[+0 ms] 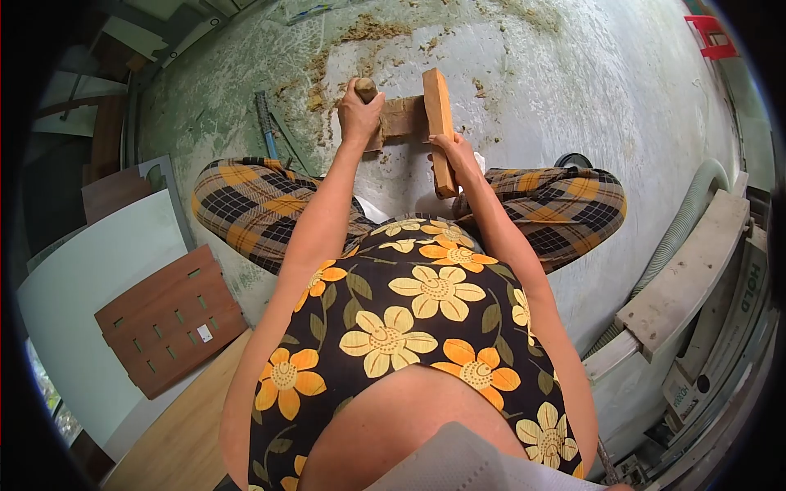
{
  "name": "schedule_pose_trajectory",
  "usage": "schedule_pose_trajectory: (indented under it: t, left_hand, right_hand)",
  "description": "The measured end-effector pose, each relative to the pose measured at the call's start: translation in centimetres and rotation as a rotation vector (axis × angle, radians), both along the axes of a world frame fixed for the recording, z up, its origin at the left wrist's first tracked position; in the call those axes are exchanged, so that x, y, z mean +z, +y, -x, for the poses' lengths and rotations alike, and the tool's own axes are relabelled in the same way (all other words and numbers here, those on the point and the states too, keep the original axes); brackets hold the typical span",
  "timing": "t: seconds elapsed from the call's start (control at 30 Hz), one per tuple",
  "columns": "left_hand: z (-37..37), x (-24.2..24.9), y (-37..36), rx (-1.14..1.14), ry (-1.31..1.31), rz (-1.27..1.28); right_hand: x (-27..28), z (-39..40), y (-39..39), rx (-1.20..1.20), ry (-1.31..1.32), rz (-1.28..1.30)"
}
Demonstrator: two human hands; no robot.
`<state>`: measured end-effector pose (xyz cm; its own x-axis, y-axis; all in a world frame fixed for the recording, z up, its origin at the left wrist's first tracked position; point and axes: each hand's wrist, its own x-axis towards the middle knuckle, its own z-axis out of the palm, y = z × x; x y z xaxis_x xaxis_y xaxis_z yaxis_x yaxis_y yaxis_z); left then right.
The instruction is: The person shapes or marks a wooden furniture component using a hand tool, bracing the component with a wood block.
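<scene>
My left hand is closed around the rounded end of a wooden handle. Fingers of my right hand wrap round the lower half of a long orange-brown wooden block, which stands out upward and downward past the grip. Between the two hands a flat brown wooden piece lies on the floor, its right end beside the block. Whatever the handle is fixed to is mostly hidden by my left hand.
Wood shavings are scattered on the concrete floor. A blue-handled tool lies left of my left hand. A slotted brown board leans at the left. Long beams and a ribbed hose are at the right.
</scene>
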<state>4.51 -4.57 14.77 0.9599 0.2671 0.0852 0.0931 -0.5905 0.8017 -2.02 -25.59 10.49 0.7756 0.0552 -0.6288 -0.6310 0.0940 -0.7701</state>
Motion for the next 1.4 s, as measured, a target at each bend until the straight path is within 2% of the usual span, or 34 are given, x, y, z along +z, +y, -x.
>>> schedule_pose_trajectory:
  t: [0.43, 0.83, 0.93, 1.07, 1.13, 1.23, 1.33, 1.4]
  left_hand:
    - [0.0, -0.4, -1.3, -0.030, -0.049, -0.092]
    - [0.1, -0.4, -1.4, -0.088, -0.061, -0.143]
    - [-0.1, -0.4, -1.4, -0.136, -0.052, -0.169]
    - [-0.6, -0.6, -1.5, -0.200, 0.001, -0.175]
    - [-0.4, -0.5, -1.7, -0.241, 0.014, -0.170]
    - [-0.2, 0.1, -1.9, -0.293, 0.030, -0.158]
    - [0.0, 0.0, -2.4, -0.314, 0.046, -0.110]
    - [0.3, -0.1, -2.6, -0.335, 0.008, -0.036]
  right_hand:
    - [0.5, -0.2, -0.2, -0.036, -0.005, 0.034]
    - [3.4, 0.0, 0.1, -0.042, -0.143, 0.071]
    - [3.8, 0.0, -0.1, -0.019, -0.226, 0.087]
    - [6.1, -0.4, -0.3, 0.007, -0.480, 0.262]
    - [8.9, -0.5, -0.3, -0.015, -0.644, 0.338]
    - [13.1, -0.2, 0.0, -0.114, -0.795, 0.296]
    - [13.6, 0.5, -0.1, -0.065, -0.869, 0.300]
    - [11.1, 1.1, 0.2, 0.129, -0.727, 0.447]
